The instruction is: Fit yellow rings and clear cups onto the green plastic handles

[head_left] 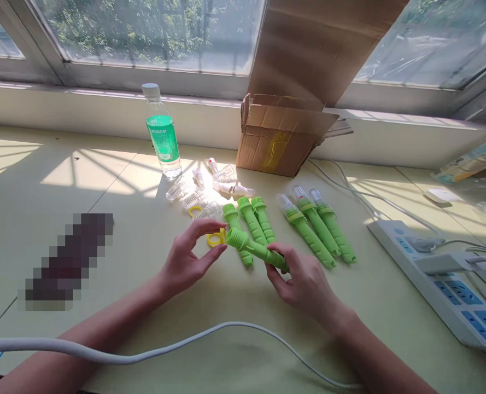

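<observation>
My right hand [304, 276] is closed around the lower end of a green plastic tube [253, 249] with a threaded mouth, tilted toward the left. Between the thumb and fingertips of my left hand [191, 254] is a yellow ring [222, 236], held right at the tube's threaded mouth. More yellow rings [213, 239] lie just behind it on the table. Three similar green tubes [251, 219] without caps lie beyond my hands. To their right are three green tubes with clear caps [314, 232]. Loose clear ribbed caps [195, 197] and small white parts [234, 189] are scattered behind.
A water bottle [160, 137] and an open cardboard box [284, 134] stand near the window sill. At the right lies a power strip [439, 284] with plugs and cords. A white cable [222, 326] crosses the foreground. A blurred dark object [70, 262] lies at the left.
</observation>
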Tool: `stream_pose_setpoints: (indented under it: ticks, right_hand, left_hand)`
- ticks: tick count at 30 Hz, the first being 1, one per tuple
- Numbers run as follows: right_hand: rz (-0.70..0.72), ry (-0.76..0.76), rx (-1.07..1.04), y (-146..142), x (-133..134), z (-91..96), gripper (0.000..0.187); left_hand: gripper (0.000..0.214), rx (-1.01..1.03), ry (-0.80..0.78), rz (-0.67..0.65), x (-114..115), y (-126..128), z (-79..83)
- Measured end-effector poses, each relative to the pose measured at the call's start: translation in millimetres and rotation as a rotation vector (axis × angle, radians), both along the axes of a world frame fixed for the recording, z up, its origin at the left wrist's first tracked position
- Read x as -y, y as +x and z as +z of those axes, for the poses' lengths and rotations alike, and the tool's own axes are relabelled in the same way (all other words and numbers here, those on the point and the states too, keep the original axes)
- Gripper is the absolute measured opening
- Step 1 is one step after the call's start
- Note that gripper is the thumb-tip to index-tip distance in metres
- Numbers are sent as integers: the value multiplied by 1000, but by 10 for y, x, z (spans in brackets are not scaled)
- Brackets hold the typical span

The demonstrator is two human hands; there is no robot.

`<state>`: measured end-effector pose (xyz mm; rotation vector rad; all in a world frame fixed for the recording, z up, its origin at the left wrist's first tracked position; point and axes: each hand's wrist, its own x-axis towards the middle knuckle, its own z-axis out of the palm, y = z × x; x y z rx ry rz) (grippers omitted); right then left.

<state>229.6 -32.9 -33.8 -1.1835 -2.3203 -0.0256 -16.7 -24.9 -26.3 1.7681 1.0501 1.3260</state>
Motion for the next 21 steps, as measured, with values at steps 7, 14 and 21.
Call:
stream_pose_setpoints:
  ticks: [7, 14, 21]
  right_hand:
    - [15, -9, -2, 14, -8, -3, 24]
    - [24, 0, 0, 15, -10, -6, 25]
    - [21, -25, -20, 12, -6, 2, 25]
  left_hand:
    - [35, 17, -15, -5, -2, 4, -11]
    - [35, 17, -5, -28, 0, 9, -13]
    - [25, 0, -84, 143, -24, -4, -5]
